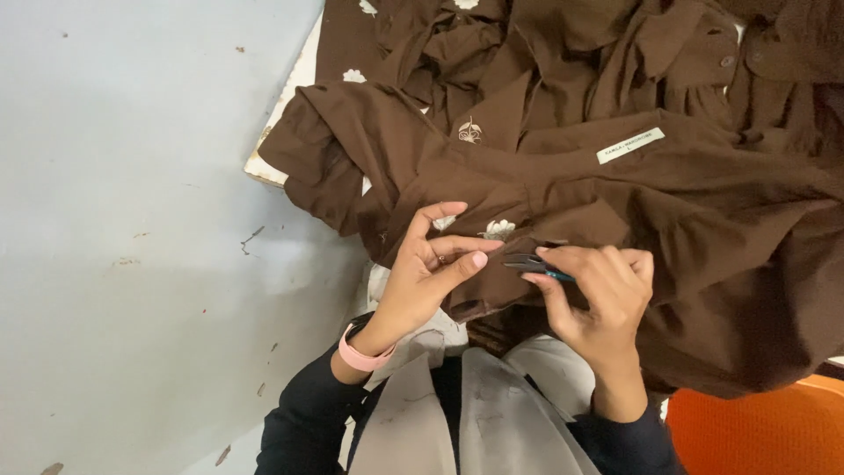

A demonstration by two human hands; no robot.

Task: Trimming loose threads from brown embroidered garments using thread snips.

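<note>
1. Head view: left hand (426, 273) pinching a fold of brown garment (615, 202), thumb and forefinger closed on the cloth, other fingers lifted and spread above it.
2. Right hand (598, 295) just beside that pinch, closed around a small dark snipper (532, 264); blades poking out toward the left thumb, a teal bit of handle showing under the forefinger.
3. Snipper tip touching or nearly touching the held fold; cannot tell whether the blades are apart.
4. White embroidered flower (498, 229) just above the pinch, between the two hands.
5. Further above the grip, a second pale motif (469, 132) on a collar flap, and up to the right a white label (630, 145) sewn flat on the cloth.
6. Brown cloth heaped and creased all round the grip, draped over the lap on the right-hand side.
7. Pink band (362, 356) on the left wrist, below the pinch; dark sleeves (303, 413) on both arms.
8. Well left of the grip, pale grey floor (132, 246) with small chips.
9. Lower right of the grip, an orange surface (765, 431) under the cloth edge.
10. White board edge (264, 167) peeking out under the cloth, up and left of the grip.
</note>
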